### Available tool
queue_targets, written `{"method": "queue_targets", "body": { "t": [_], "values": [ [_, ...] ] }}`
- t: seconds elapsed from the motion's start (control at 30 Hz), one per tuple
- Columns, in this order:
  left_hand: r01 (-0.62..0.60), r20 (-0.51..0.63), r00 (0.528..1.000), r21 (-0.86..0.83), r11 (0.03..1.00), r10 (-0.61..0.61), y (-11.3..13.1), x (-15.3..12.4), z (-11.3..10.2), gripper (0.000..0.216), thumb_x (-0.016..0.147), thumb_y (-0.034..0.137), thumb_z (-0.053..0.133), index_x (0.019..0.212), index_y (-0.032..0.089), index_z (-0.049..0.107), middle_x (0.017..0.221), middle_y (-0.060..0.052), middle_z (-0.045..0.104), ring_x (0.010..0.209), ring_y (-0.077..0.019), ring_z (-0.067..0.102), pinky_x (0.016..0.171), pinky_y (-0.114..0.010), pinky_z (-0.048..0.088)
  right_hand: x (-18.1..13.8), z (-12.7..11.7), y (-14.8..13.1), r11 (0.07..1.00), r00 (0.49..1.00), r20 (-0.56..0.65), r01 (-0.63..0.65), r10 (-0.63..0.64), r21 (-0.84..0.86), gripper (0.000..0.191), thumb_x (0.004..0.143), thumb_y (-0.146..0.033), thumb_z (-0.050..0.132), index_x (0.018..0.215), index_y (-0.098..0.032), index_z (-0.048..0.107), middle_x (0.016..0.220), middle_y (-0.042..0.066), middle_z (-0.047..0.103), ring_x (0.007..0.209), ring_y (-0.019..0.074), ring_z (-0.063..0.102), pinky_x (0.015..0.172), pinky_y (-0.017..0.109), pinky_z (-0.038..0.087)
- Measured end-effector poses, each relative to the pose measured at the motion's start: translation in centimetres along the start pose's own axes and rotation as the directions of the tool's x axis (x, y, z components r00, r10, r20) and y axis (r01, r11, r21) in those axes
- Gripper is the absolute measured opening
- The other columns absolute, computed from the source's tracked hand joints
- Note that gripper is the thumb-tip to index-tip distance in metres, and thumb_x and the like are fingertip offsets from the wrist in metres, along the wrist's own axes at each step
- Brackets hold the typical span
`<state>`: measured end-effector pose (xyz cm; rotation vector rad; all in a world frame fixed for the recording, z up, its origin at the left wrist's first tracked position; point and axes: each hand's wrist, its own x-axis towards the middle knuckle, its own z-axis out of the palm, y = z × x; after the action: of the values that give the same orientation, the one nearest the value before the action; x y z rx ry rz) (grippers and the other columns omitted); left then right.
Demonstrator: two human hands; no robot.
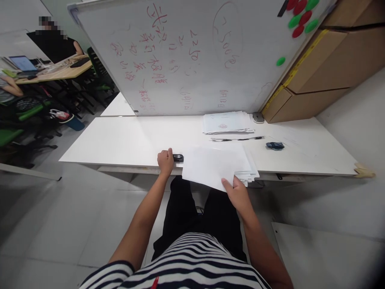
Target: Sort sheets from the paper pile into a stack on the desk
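My left hand [165,160] is closed around a small black object [178,157] at the front edge of the white table [120,140]. My right hand [236,192] pinches the near corner of a white sheet of paper [213,164], which hangs partly over the table's front edge. Under it lies a stack of papers [248,174]. A second paper stack [227,122] sits farther back.
A whiteboard [192,52] with red writing and magnets leans at the table's back. A pen [236,139], a small dark blue object [274,145] and cardboard boxes [327,68] are on the right. People sit at a desk [54,72] far left.
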<state>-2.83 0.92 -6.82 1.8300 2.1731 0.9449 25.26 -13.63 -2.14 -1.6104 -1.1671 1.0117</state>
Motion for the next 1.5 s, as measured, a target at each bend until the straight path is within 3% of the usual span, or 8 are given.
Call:
{"method": "queue_targets", "body": {
  "t": [0.17,0.4,1.17,1.5],
  "values": [
    [-0.019,-0.063,0.998,0.047,0.999,0.022,-0.4,0.1,0.5,0.048,0.098,0.043,0.024,0.06,0.023,0.047,0.074,-0.008,0.059,0.08,-0.0227,0.052,0.077,-0.038,0.035,0.0,-1.2,1.3,0.997,0.991,-0.113,-0.076,0.073,-0.017,0.048,0.082,-0.049,0.057,0.115,-0.016,0.066,0.112,0.011,0.07,0.106,0.0307,0.062,0.092,0.044,0.048],
    [-0.04,-0.113,0.992,0.068,0.997,0.048,-0.6,0.2,0.8,0.046,0.098,0.04,0.028,0.057,0.023,0.038,0.071,-0.007,0.058,0.074,-0.0218,0.048,0.071,-0.036,0.032,-0.6,-1.1,2.3,1.0,0.978,-0.209,-0.018,0.017,-0.003,0.049,0.083,-0.052,0.056,0.112,-0.014,0.067,0.11,0.013,0.07,0.105,0.0302,0.063,0.093,0.044,0.047],
    [-0.051,-0.121,0.991,0.057,0.997,0.058,-0.6,0.1,0.8,0.045,0.098,0.038,0.029,0.056,0.023,0.036,0.068,-0.007,0.055,0.073,-0.0216,0.047,0.07,-0.036,0.031,-0.7,-0.3,3.1,0.986,0.98,-0.188,-0.036,0.067,0.163,0.051,0.084,-0.048,0.059,0.125,-0.018,0.061,0.124,0.01,0.065,0.116,0.0281,0.058,0.102,0.046,0.042],
    [-0.053,-0.109,0.992,0.076,0.996,0.061,-0.9,0.3,1.2,0.044,0.098,0.037,0.029,0.057,0.023,0.041,0.07,-0.007,0.056,0.076,-0.0216,0.049,0.074,-0.037,0.033,-0.5,0.2,4.2,0.981,0.979,-0.189,-0.034,0.071,0.191,0.051,0.083,-0.048,0.061,0.123,-0.017,0.063,0.119,0.01,0.068,0.114,0.0278,0.059,0.102,0.045,0.042]
  ]
}}
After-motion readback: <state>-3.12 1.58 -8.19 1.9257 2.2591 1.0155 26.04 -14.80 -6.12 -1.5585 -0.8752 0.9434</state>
